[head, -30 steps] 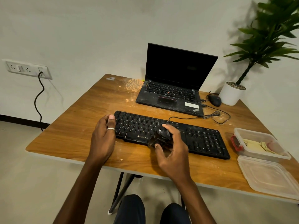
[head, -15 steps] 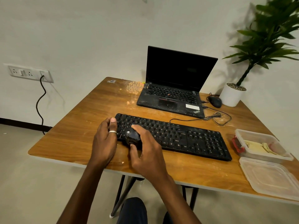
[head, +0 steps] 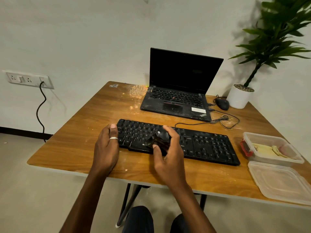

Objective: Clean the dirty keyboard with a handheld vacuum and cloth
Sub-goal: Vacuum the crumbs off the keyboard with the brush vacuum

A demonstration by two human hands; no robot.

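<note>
A black full-size keyboard (head: 208, 145) lies across the middle of the wooden table (head: 80, 142). My right hand (head: 170, 153) grips a small dark handheld vacuum (head: 159, 138) and holds it on the keys left of the keyboard's centre. My left hand (head: 106, 148), with a ring on one finger, rests against the keyboard's left end with the thumb at its far corner. A yellowish cloth (head: 267, 149) lies in a clear plastic box at the right.
Behind the keyboard are an open black laptop (head: 178, 91), a black mouse (head: 222, 104) with a looped cable (head: 225, 121) and a white potted plant (head: 239, 96). A clear box (head: 252, 137) and its lid (head: 282, 182) occupy the right edge. Crumbs dot the table.
My right hand slid the vacuum left along the keyboard to its left end, then back right toward the middle. My left hand stayed at the keyboard's left end.
</note>
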